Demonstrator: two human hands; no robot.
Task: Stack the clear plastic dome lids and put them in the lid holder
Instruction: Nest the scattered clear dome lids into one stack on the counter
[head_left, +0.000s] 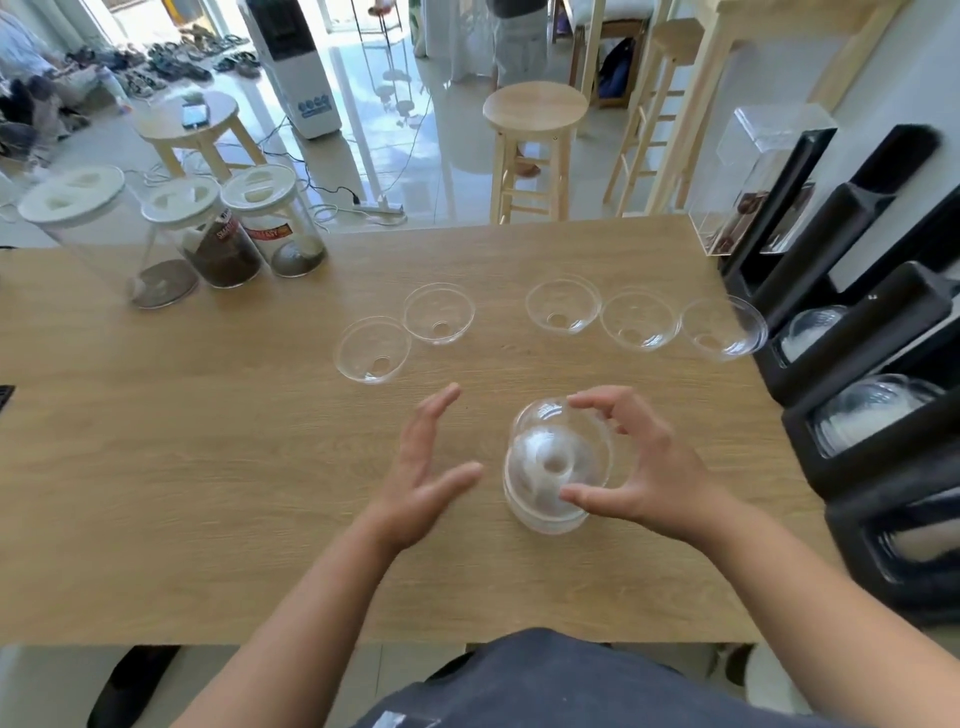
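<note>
Centrally on the wooden table (208, 467), a stack of dome lids (556, 465) stood near the front edge. Curved around its right side, the right hand (639, 467) had its fingers and thumb spread, tips at the rim; whether they actually touched it was unclear. Just left of the stack, the left hand (423, 467) hovered flat and empty, fingers apart. Farther back, five single lids (563, 306) lay rim-up in a loose row. At the right stood the black lid holder (857, 332), with lids already in its slots.
</note>
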